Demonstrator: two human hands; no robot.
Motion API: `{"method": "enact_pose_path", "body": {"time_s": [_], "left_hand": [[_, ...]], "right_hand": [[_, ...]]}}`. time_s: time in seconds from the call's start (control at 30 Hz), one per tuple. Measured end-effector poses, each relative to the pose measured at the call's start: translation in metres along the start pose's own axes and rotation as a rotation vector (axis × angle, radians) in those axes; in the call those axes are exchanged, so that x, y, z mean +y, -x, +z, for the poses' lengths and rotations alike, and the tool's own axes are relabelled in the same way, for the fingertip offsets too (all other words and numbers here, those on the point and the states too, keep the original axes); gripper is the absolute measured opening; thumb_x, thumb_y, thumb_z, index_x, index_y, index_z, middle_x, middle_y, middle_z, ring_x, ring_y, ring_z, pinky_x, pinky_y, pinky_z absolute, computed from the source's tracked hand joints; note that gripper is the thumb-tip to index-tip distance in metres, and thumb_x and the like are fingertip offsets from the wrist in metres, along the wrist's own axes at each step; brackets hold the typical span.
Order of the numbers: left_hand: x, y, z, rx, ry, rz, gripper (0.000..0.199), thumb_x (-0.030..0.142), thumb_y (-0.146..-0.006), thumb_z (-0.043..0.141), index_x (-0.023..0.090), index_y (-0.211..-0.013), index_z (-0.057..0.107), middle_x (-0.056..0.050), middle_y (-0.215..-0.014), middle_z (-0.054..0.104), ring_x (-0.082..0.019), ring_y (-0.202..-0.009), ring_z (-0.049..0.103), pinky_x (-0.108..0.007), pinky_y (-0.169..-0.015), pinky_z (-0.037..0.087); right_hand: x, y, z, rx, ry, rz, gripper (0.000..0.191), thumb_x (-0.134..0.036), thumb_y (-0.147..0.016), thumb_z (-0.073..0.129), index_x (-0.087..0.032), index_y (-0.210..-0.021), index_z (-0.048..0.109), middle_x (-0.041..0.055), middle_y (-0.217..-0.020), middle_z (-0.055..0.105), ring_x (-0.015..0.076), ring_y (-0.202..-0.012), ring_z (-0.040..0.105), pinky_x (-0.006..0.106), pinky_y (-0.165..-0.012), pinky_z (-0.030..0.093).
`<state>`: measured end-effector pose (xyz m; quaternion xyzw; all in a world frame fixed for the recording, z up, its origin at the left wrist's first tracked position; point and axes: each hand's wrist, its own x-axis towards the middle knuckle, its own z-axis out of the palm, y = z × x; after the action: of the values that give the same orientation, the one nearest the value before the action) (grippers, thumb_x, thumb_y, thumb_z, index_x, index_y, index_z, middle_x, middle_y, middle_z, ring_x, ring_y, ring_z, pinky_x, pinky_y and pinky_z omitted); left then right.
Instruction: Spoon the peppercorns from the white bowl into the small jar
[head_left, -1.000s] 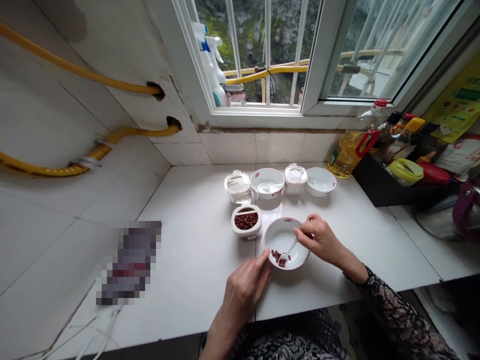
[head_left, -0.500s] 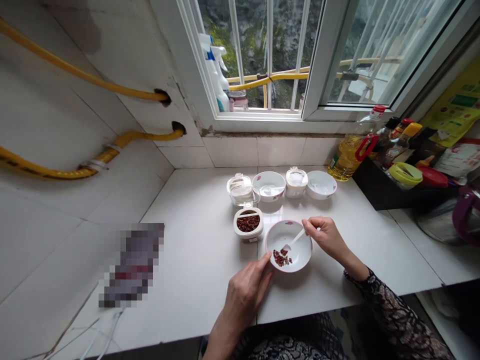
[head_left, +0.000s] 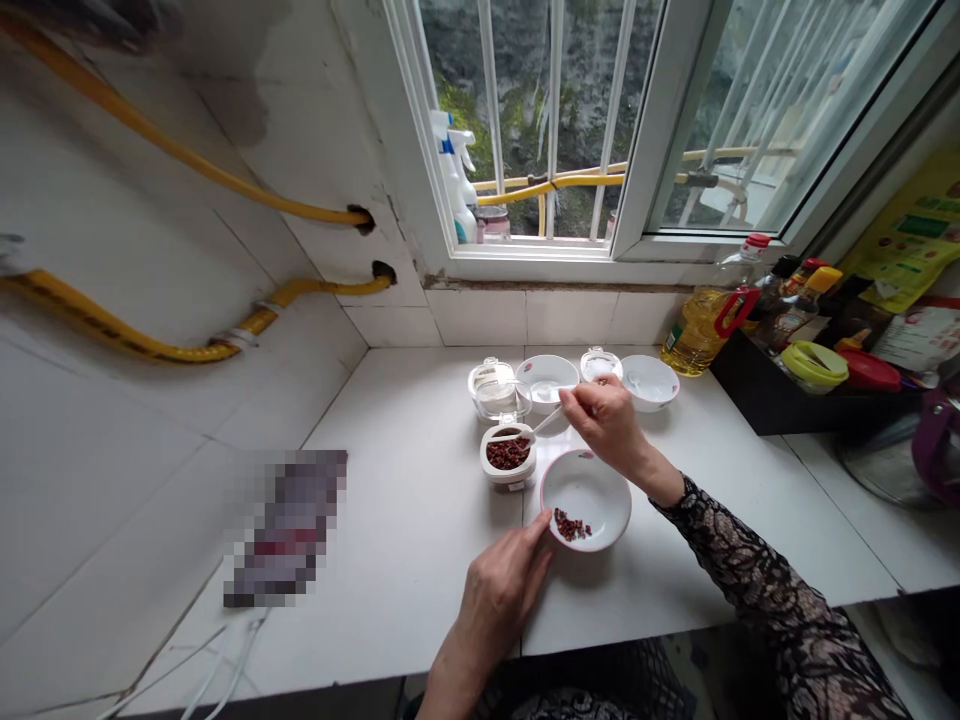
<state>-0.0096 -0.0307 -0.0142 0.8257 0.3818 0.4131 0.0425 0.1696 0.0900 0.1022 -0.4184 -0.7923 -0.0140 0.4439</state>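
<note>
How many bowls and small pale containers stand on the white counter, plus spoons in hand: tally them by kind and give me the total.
Bowls: 3 (front bowl, back-left bowl, back-right bowl)
Small pale containers: 3 (front container, back-left container, back-right container)
Spoons in hand: 1 (white spoon, right hand)
Total: 7

The right hand (head_left: 604,422), fingers (head_left: 576,405) curled, sits ahead of the left hand (head_left: 502,582).

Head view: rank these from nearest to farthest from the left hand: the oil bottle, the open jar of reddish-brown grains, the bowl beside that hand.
1. Bowl, its left rim touched by the left hand.
2. Open jar, beyond the hand, left of the bowl.
3. Oil bottle, at the back right, beneath the window.
</note>
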Motion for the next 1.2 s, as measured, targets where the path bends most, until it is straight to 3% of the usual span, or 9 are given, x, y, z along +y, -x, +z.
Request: {"method": "enact_pose_path", "body": {"time_s": [0.17,0.33,0.5,0.67,0.93,1.2], "left_hand": [[0.001,0.000,0.001,0.010,0.001,-0.003,0.041,0.018,-0.101,0.043,0.018,-0.143,0.041,-0.009,-0.102,0.073,-0.018,-0.082,0.071,-0.027,-0.070,0.057],[0.001,-0.002,-0.001,0.007,0.009,0.007,0.043,0.019,-0.102,0.043,0.017,-0.144,0.039,-0.007,-0.098,0.073,-0.018,-0.078,0.070,-0.027,-0.067,0.056],[0.002,-0.001,-0.001,-0.007,-0.005,-0.010,0.043,0.020,-0.102,0.042,0.017,-0.144,0.039,-0.008,-0.097,0.072,-0.018,-0.078,0.069,-0.027,-0.067,0.055],[0.002,0.000,-0.002,-0.026,-0.008,-0.016,0.042,0.021,-0.102,0.043,0.017,-0.144,0.039,-0.007,-0.095,0.072,-0.018,-0.077,0.069,-0.027,-0.067,0.055],[0.003,-0.001,-0.003,-0.029,0.005,-0.025,0.045,0.019,-0.101,0.045,0.019,-0.145,0.039,-0.007,-0.094,0.072,-0.017,-0.077,0.069,-0.026,-0.068,0.055],[0.002,0.000,-0.002,-0.024,0.005,-0.036,0.043,0.018,-0.101,0.046,0.019,-0.143,0.040,-0.008,-0.098,0.072,-0.017,-0.079,0.070,-0.026,-0.070,0.057]], "right_hand": [[-0.014,-0.006,0.008,0.029,0.210,-0.355,0.041,-0.024,-0.099,0.044,-0.020,-0.058,0.044,-0.0050,-0.051,0.049,0.0100,-0.050,0.035,0.031,-0.083,0.038],[-0.018,-0.001,0.002,0.043,0.250,-0.482,0.036,-0.021,-0.099,0.046,-0.021,-0.063,0.048,-0.0043,-0.055,0.054,0.0111,-0.053,0.040,0.032,-0.088,0.038],[-0.004,0.011,-0.018,0.045,0.129,-0.280,0.040,-0.021,-0.098,0.045,-0.021,-0.058,0.042,-0.0057,-0.050,0.047,0.0104,-0.050,0.036,0.031,-0.083,0.040],[0.017,0.043,-0.031,-0.149,0.112,-0.204,0.040,-0.018,-0.095,0.049,-0.020,-0.056,0.040,-0.0071,-0.046,0.045,0.0088,-0.046,0.033,0.029,-0.078,0.038],[0.014,0.073,-0.018,-0.318,0.029,-0.123,0.040,-0.019,-0.094,0.048,-0.020,-0.055,0.041,-0.0068,-0.048,0.048,0.0086,-0.047,0.034,0.029,-0.080,0.039],[0.015,0.077,-0.017,-0.365,-0.210,0.090,0.043,-0.025,-0.093,0.046,-0.020,-0.053,0.032,-0.0089,-0.046,0.034,0.0081,-0.047,0.024,0.030,-0.079,0.042]]}}
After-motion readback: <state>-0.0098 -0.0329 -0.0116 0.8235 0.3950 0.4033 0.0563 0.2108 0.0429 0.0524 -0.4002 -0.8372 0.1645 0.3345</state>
